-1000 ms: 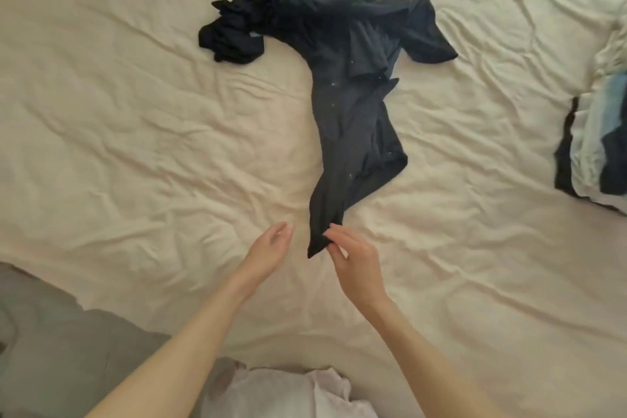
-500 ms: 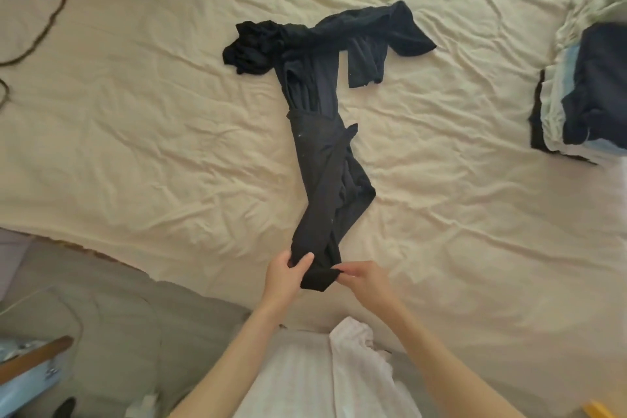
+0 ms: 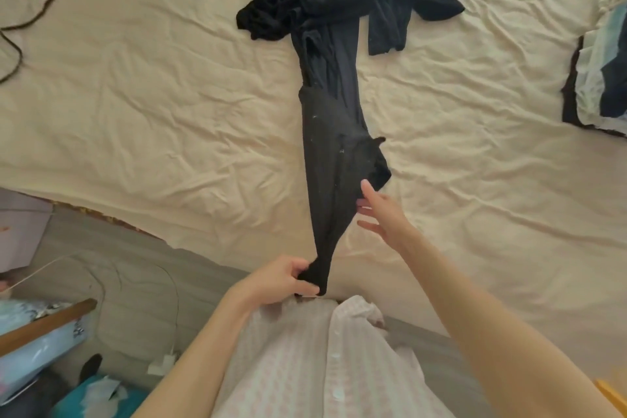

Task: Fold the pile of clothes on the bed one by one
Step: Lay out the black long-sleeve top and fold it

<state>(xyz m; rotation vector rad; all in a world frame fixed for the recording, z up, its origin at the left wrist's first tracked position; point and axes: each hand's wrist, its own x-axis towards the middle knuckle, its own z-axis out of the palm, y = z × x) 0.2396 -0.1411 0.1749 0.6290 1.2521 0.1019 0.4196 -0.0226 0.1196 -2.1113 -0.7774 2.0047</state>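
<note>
a dark cord snakes over the cream sheet far up and left. down left on the grey floor lie a white charger, its thin cable, and a wooden bar.

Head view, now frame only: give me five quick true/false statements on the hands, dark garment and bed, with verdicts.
1. The left hand grips the near end of the dark garment. True.
2. The right hand clutches a bunched sleeve. False: its fingers are spread open beside the garment's edge.
3. The garment is neatly folded into a square. False: it lies stretched long and twisted.
4. A stack of clothes sits at the right edge of the bed. True.
5. The sheet is dark blue. False: it is cream.
</note>
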